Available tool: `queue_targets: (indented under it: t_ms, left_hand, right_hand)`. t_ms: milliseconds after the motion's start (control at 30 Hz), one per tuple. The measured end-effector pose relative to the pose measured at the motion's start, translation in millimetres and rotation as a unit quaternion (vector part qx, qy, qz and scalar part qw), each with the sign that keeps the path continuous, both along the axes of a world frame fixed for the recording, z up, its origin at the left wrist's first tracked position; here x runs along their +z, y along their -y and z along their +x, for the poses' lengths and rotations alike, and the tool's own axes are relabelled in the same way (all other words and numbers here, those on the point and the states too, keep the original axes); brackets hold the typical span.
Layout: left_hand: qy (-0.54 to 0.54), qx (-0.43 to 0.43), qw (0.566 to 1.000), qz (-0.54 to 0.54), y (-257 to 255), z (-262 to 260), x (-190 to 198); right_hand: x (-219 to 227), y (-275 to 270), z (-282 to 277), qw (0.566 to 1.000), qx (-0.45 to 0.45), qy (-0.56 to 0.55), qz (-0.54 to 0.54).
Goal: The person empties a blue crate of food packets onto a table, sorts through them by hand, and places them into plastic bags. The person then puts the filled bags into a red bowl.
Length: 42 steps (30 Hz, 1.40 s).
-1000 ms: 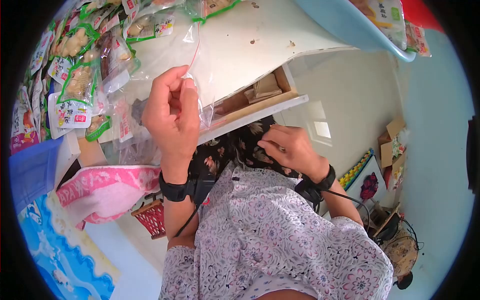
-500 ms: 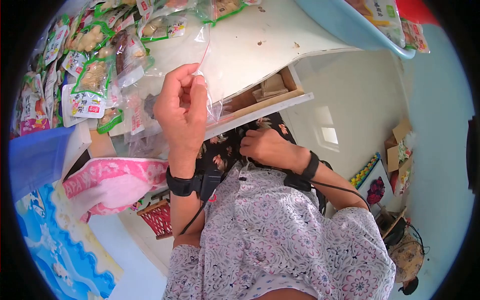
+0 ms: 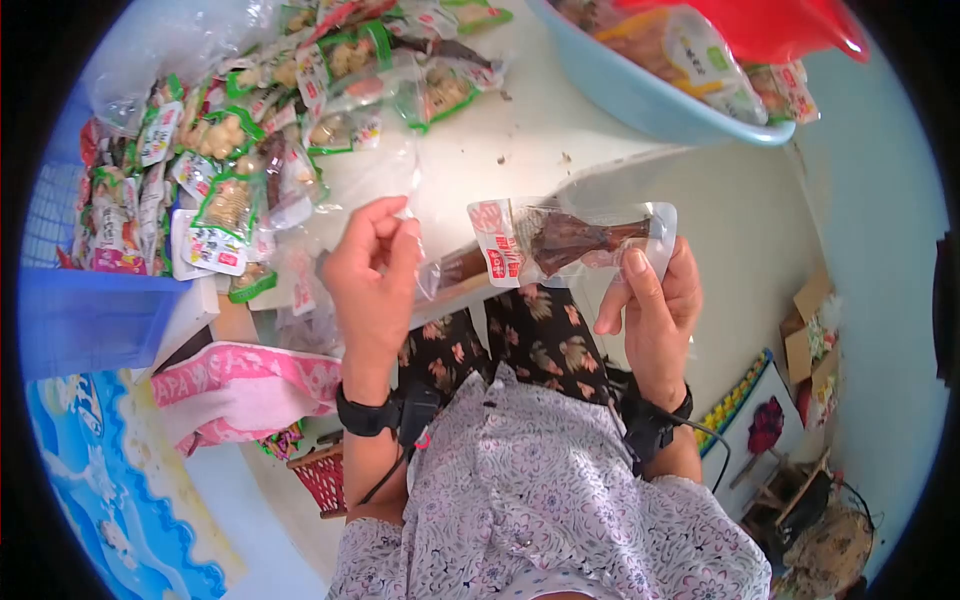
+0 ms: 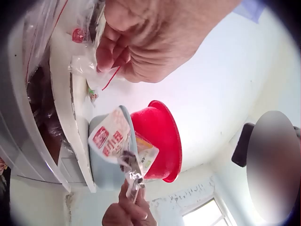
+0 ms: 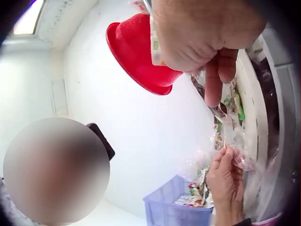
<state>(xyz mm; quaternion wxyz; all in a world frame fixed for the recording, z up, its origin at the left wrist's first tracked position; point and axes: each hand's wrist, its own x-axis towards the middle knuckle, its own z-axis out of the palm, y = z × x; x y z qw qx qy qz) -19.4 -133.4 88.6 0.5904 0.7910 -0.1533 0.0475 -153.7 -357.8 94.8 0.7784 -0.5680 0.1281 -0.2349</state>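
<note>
My left hand [image 3: 372, 285] pinches the edge of a clear zip bag [image 4: 84, 66] between thumb and fingers; a red seal line [image 4: 111, 79] shows by the fingertips. To the right, at about the same height, my right hand [image 3: 660, 320] grips one end of a clear sealed snack packet [image 3: 580, 240], thumb on top. Dark brown meat, shaped like a drumstick, lies inside, and a red and white label [image 3: 492, 243] covers the end pointing at the left hand. Both hands are over the table's front edge, with a gap between the packet and the left hand.
A heap of green-edged snack packets [image 3: 225, 205] covers the table's left side. A light blue basin [image 3: 640, 105] with packets and a red basin [image 3: 770, 25] stand back right. An open drawer [image 3: 465, 290] sticks out below; a blue crate [image 3: 100, 315] is at left.
My right hand has come up from the lap, where no packet showed, and now holds the snack packet in front. The left hand keeps pinching the zip bag.
</note>
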Motion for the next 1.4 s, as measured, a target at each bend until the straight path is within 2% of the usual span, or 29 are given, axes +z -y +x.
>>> queue_targets:
  t_ms: [100,467,567,633,733,833,933,1000,1067,1167,1200,1300,1400]
  left_hand:
    - [0.029,-0.013,0.999,0.009,6.6,-4.1,2.5]
    - [0.129,0.043,0.987,0.081,29.1,-15.4,20.6]
    - [0.232,0.026,0.962,0.144,39.3,-12.7,26.0]
    - [0.258,0.004,0.955,0.146,46.8,-13.4,31.9]
    - [0.313,-0.026,0.936,0.156,55.7,-9.6,36.3]
    - [0.294,-0.065,0.946,0.124,70.8,-13.8,45.3]
    - [0.316,-0.066,0.941,0.102,82.0,-9.7,24.7]
    - [0.301,-0.062,0.946,0.101,79.8,-8.5,22.1]
    - [0.269,-0.057,0.955,0.109,69.5,-7.9,20.4]
    - [0.253,-0.028,0.961,0.111,60.4,-5.2,20.3]
    - [0.255,-0.029,0.96,0.108,58.5,-4.4,21.9]
    - [0.267,-0.042,0.959,0.085,60.2,-6.4,26.5]
    - [0.316,-0.057,0.946,0.041,71.5,-8.7,25.9]
  right_hand:
    - [0.8,-4.7,18.5,0.996,-0.013,0.05,0.079]
    - [-20.7,-14.1,52.9,0.989,0.05,0.029,0.14]
    - [-15.5,-20.2,58.5,0.988,0.061,0.013,0.141]
    - [-6.2,-23.7,63.5,0.986,0.062,-0.003,0.156]
    - [-17.0,-18.3,76.0,0.98,0.096,0.031,0.171]
    - [-22.1,-27.2,83.3,0.982,0.109,0.014,0.154]
    - [-21.1,-44.4,89.3,0.992,0.066,-0.011,0.106]
    - [-28.1,-41.6,92.3,0.998,0.06,-0.016,-0.003]
    - [-54.9,-16.5,93.6,0.981,0.097,-0.02,-0.167]
    - [-22.3,2.7,96.5,0.965,0.193,-0.092,-0.15]
    - [-9.8,4.2,95.4,0.969,0.212,-0.104,-0.071]
    - [-3.5,11.2,107.1,0.96,0.275,-0.042,-0.011]
    - [-28.9,-17.3,126.3,0.985,0.157,0.024,-0.07]
